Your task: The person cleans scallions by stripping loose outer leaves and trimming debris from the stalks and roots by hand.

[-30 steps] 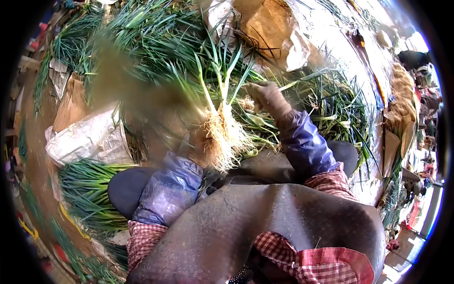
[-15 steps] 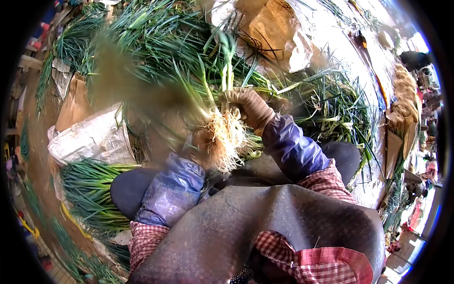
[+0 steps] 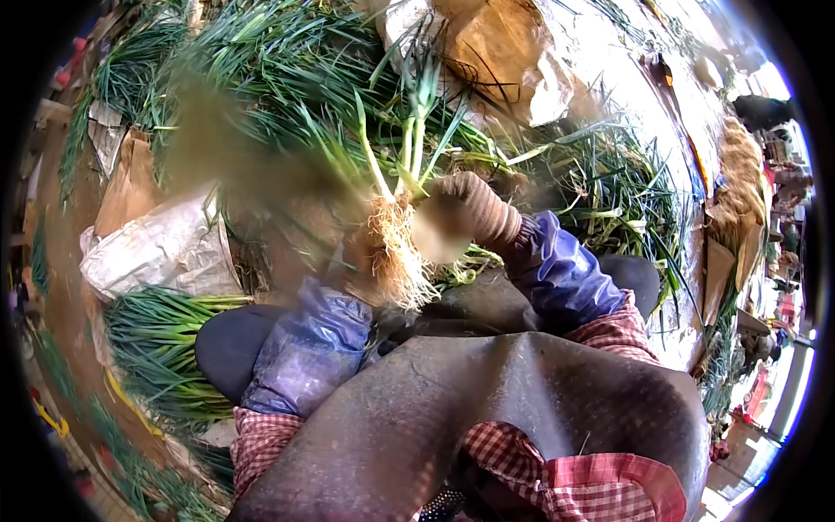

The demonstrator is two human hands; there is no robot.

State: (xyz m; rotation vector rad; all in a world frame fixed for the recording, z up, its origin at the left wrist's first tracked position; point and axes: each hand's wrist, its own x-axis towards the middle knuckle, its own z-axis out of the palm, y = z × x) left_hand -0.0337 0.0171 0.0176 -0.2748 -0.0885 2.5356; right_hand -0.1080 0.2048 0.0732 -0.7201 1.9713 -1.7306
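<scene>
Upright in front of me stands a bunch of green onions (image 3: 397, 248), with pale tangled roots hanging down and green leaves above. My right hand (image 3: 465, 209), in a brown glove, is at the right side of the bunch by the white stems; its fingers are bent, and a blurred spot covers the fingertips. My left hand lies at the left of the roots, hidden behind a brown smear on the view; only its blue sleeve (image 3: 317, 348) shows clearly. Whether its fingers are closed cannot be made out.
A large heap of green onions (image 3: 287, 78) lies ahead, with loose trimmings (image 3: 617, 200) at the right. A tied-looking bundle (image 3: 165, 348) rests by my left knee. White sacking (image 3: 165, 248) and a brown sack (image 3: 496, 48) lie nearby.
My right hand came left from the trimmings to the stems of the bunch, then drew back slightly to the right. The bunch and my left sleeve have stayed nearly in place.
</scene>
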